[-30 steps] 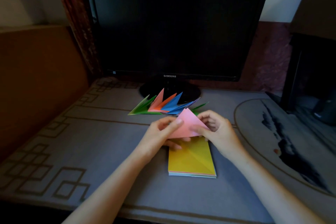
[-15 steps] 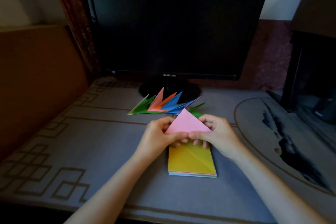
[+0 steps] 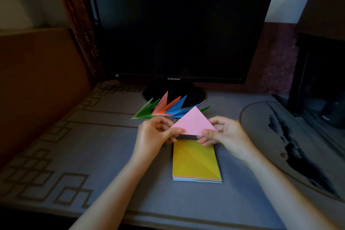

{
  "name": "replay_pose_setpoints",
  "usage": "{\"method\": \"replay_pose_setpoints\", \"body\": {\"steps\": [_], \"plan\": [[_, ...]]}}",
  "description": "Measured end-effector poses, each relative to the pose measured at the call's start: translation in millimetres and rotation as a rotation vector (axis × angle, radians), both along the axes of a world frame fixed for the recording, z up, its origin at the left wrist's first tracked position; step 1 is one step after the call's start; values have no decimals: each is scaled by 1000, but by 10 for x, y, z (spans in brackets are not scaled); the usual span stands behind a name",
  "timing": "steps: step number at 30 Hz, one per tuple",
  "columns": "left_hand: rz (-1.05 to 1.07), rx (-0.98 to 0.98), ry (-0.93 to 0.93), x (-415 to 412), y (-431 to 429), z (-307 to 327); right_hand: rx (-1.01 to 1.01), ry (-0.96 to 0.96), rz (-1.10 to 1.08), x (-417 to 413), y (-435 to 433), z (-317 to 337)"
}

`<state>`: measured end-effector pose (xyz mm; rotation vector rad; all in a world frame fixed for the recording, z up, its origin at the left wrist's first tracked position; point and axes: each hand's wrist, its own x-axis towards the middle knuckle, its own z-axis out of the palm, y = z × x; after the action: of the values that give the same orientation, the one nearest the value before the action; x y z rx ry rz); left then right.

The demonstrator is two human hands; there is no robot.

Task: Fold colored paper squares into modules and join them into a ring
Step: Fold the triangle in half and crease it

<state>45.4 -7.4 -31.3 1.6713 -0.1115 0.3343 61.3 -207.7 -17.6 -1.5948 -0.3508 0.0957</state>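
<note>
A pink paper [image 3: 193, 122] folded into a triangle is held above the table, apex pointing away from me. My left hand [image 3: 155, 136] pinches its lower left corner and my right hand [image 3: 224, 136] pinches its lower right corner. Below it lies a stack of colored paper squares [image 3: 196, 162] with a creased yellow sheet on top. Behind the hands, several folded modules [image 3: 164, 109] in green, pink, orange and blue lie fanned out on the table.
A black monitor [image 3: 177, 28] on a round stand [image 3: 194, 95] fills the back of the grey patterned table mat [image 3: 84, 155]. A brown panel [image 3: 37, 80] stands at the left, dark furniture [image 3: 321, 61] at the right.
The pink triangle has been turned from tilted to level, its long edge now facing me, and both hands have shifted outward to its two lower corners.
</note>
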Motion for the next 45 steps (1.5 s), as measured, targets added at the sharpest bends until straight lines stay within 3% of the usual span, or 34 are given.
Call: {"method": "replay_pose_setpoints", "body": {"steps": [7,12,15,20,28,38,41,45], "plan": [[45,-7,-72,-7,26,5,26,-25,-46,4,-5,-10],[70,-208,-50,10,57,21,129,-50,-152,12,-29,4],[-21,-212,8,-8,-21,6,195,-35,-176,-7,9,-8],[-135,-153,47,20,-147,-37,210,-4,-93,-71,177,-67],[-68,-270,29,32,-139,-27,117,4,28,-121,285,-111],[68,-273,-18,78,-79,-58,90,-20,75,-131,228,-90],[105,-298,-9,112,12,-67,72,-94,0,-102,155,-89],[-32,-180,23,53,-63,-48,-45,-338,-77,-48,47,-46]]}}
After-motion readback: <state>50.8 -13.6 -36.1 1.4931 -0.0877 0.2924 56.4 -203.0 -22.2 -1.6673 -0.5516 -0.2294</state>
